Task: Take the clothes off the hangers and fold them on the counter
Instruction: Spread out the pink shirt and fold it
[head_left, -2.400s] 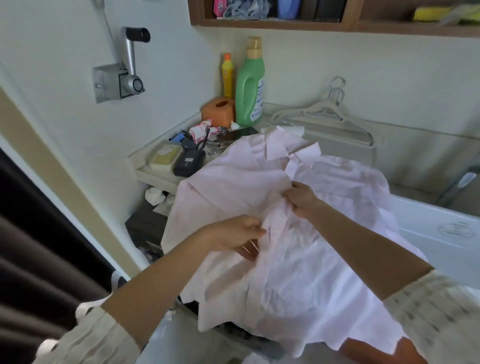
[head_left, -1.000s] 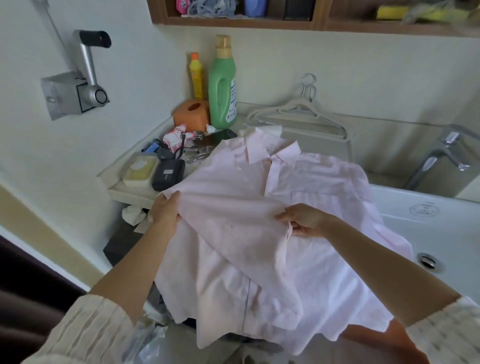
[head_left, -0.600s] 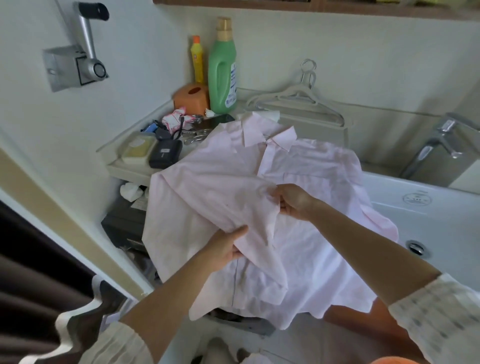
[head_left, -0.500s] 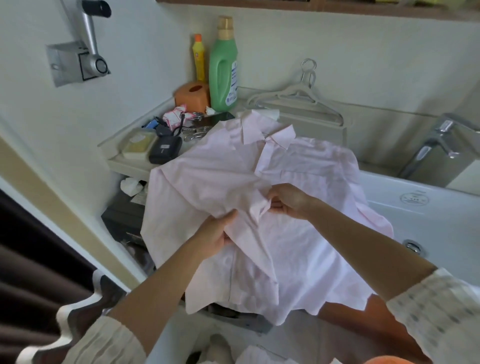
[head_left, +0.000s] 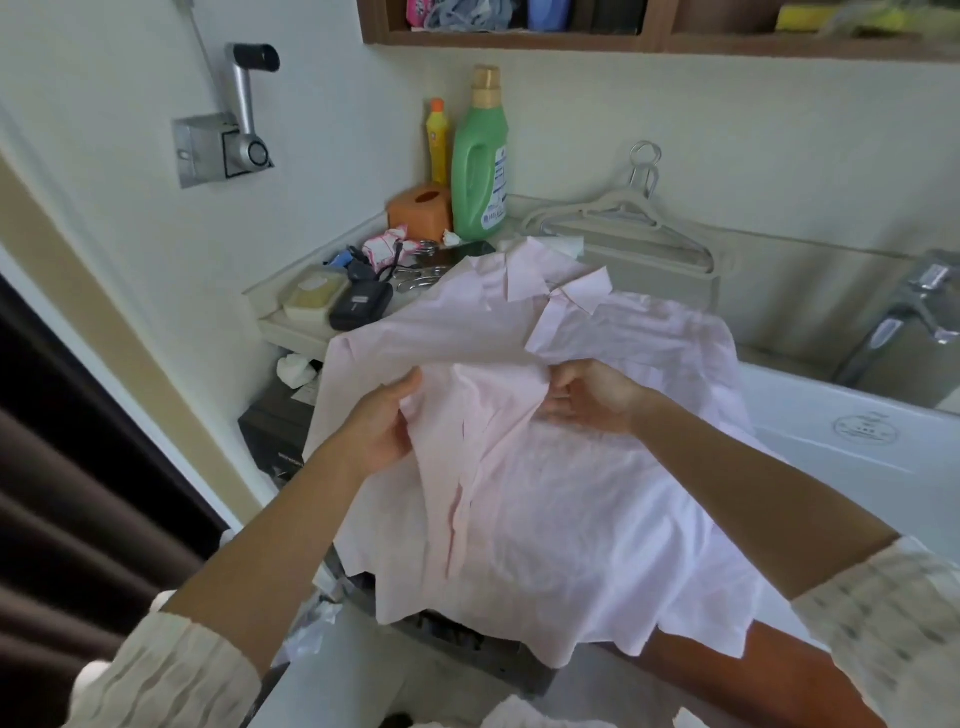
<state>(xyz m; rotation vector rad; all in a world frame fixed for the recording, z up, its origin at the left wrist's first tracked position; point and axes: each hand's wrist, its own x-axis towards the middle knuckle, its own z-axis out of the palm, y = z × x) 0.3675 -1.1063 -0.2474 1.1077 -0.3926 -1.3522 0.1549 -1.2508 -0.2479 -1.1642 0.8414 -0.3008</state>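
A pale pink collared shirt (head_left: 561, 499) lies front-up, spread over the counter and the sink's left side, its hem hanging over the front edge. My left hand (head_left: 387, 423) grips the left front panel near the button placket. My right hand (head_left: 589, 397) pinches the cloth at the chest, just right of the placket. Both hands hold the fabric slightly lifted and bunched between them. Two pale hangers (head_left: 618, 218) lean on the back ledge behind the collar, with no clothes on them.
Green detergent bottle (head_left: 480, 161), yellow bottle (head_left: 438, 143) and orange tissue box (head_left: 420, 208) stand at the back left. Small clutter and a black case (head_left: 361, 306) lie on the counter's left. White sink (head_left: 852, 431) and tap (head_left: 904, 312) on the right. Dark curtain at left.
My left hand went from the shirt's left edge to the front panel near the placket. Both hands have drawn together at the chest, bunching the fabric there.
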